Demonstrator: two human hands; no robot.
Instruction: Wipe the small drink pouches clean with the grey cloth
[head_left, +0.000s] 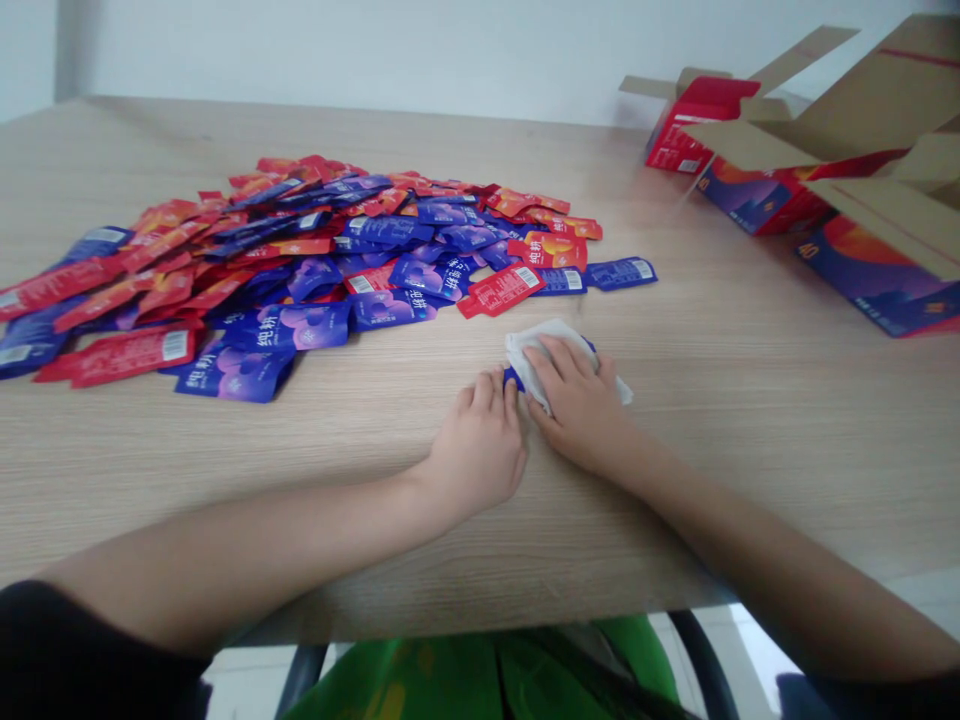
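Blue pouch (513, 380) is lying on the wood-grain table (315, 440) mostly beneath a white cloth (527, 341), apparently running lengthwise rightward and away from the left hand (484, 435), whose fingers are pinching its left end; the right hand (583, 405), fingers spread, is pressing the cloth.

Left hand (482, 445) curled; right hand (583, 408) palm down, fingers (564, 358) slightly spread; 2 forearms (300, 545) angled inward.
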